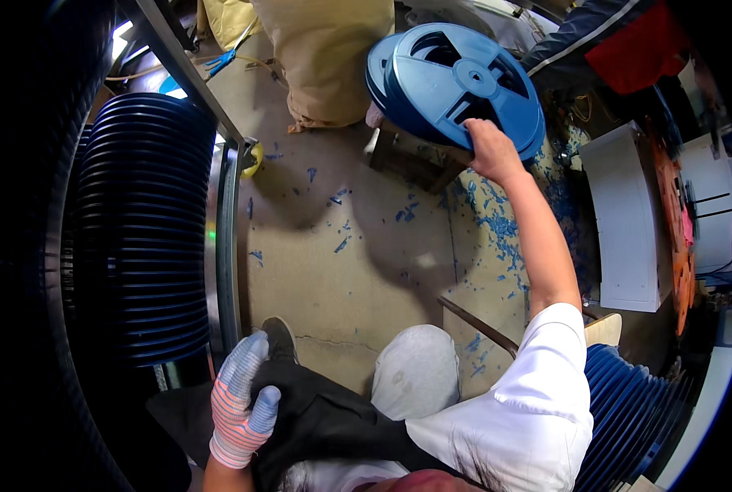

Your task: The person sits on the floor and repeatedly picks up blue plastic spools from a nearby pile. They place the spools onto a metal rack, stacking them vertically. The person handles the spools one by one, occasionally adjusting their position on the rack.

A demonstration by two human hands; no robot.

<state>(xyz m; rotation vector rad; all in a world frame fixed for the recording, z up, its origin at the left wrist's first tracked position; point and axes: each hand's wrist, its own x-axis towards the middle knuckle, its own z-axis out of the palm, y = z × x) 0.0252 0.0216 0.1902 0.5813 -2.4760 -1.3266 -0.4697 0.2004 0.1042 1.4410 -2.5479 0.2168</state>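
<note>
At the far middle, a blue plastic reel [464,72] lies on top of other blue reels, with cut-out openings around its small centre hole. My right hand [494,152], bare, is stretched far out to it. The fingers curl into one of the openings, over the near side of the disc. A low wooden stand [407,157] shows beneath the stack. My left hand [243,402] wears a striped glove with grey-blue fingertips. It is held above my lap near the dark apron [325,439], empty, with the thumb apart from the fingers.
On my left, a metal rack frame [228,246] borders a long row of dark blue discs [145,238]. Blue scraps [501,230] litter the floor. A tan sack [325,66] stands beyond. White box [628,217] at right; more blue discs [628,410] behind my right arm.
</note>
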